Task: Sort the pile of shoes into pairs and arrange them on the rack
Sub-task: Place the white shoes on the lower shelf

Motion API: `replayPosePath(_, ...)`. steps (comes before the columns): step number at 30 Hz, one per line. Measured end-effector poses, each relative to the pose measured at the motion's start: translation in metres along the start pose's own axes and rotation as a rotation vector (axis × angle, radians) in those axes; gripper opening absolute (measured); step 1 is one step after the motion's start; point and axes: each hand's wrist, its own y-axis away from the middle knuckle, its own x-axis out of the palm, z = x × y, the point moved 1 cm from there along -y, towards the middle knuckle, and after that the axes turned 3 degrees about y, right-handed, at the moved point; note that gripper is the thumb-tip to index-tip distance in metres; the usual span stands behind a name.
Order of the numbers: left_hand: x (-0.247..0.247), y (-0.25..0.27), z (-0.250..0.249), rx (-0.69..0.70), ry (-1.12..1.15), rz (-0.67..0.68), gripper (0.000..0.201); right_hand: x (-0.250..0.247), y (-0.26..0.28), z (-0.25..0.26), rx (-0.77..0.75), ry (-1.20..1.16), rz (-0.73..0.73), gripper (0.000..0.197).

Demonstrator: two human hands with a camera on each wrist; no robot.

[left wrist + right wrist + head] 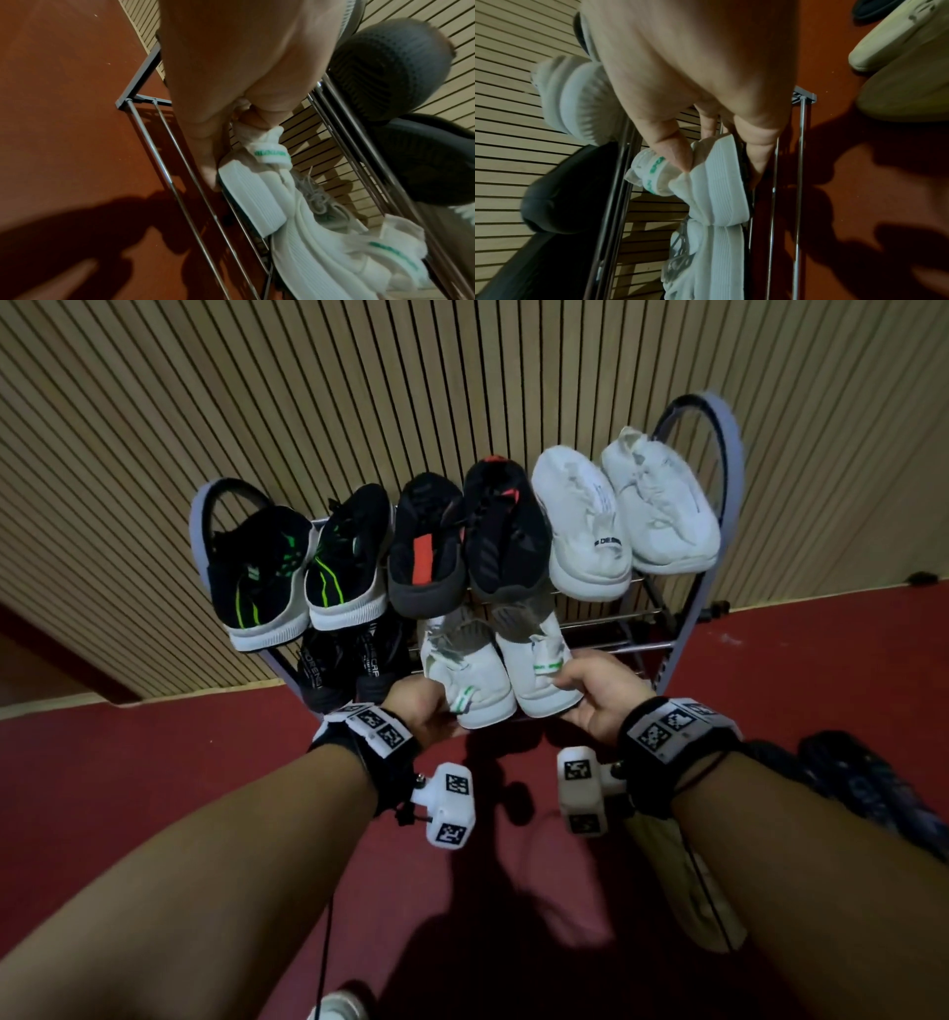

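Observation:
A metal shoe rack (721, 469) stands against a slatted wall. Its top shelf carries a black-and-green pair (298, 567), a black-and-red pair (462, 541) and a white pair (621, 510). On the shelf below, a black pair (349, 665) sits at the left. Beside it are two white shoes with green heel tabs. My left hand (429, 706) pinches the heel of the left white shoe (470, 680) (252, 201). My right hand (585, 693) grips the heel of the right white shoe (539, 660) (721, 192), thumb on its tab, fingers under the sole.
On the red floor to my right lie a beige shoe (683, 880) (898, 60) and dark shoes (852, 788). A white shoe tip (339, 1009) shows at the bottom edge. The rack's lowest bars (164, 172) (800, 162) hold nothing.

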Motion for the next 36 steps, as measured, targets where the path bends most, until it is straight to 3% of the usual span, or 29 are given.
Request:
replayPosePath(6,-0.01,-0.02,0.001,0.031,0.086,-0.035,0.044,0.013,-0.03,-0.011,0.012,-0.024,0.002,0.052)
replayPosePath(9,-0.01,-0.021,0.002,-0.001,0.238,-0.073,0.029,0.016,-0.036,-0.018,0.038,-0.071,-0.033,0.049)
replayPosePath(11,-0.006,-0.016,0.002,-0.079,0.358,-0.001,0.024,0.014,-0.04,-0.025,0.085,-0.049,-0.023,0.048)
replayPosePath(13,-0.005,-0.014,0.005,-0.149,0.303,0.081,0.029,0.01,-0.042,-0.032,0.128,0.02,0.006,0.039)
replayPosePath(16,0.0,-0.013,0.012,-0.157,0.281,0.103,0.03,0.005,-0.046,-0.036,0.138,0.024,0.04,0.029)
replayPosePath(19,0.007,-0.019,0.016,-0.066,0.319,0.048,0.045,0.005,-0.053,-0.035,0.106,-0.015,0.018,0.039)
replayPosePath(23,0.01,-0.024,0.01,0.005,0.362,-0.025,0.029,0.012,-0.061,-0.034,0.084,-0.056,0.003,0.041)
replayPosePath(28,0.01,-0.033,0.006,0.036,0.35,-0.105,0.033,0.02,-0.071,-0.034,0.059,-0.11,-0.012,0.05)
replayPosePath(32,0.014,-0.031,0.002,0.058,0.389,-0.127,0.013,0.023,-0.081,-0.032,0.064,-0.221,0.024,0.059)
replayPosePath(36,0.012,-0.029,-0.005,0.077,0.403,-0.104,0.04,0.03,-0.087,-0.028,0.037,-0.294,0.026,0.071)
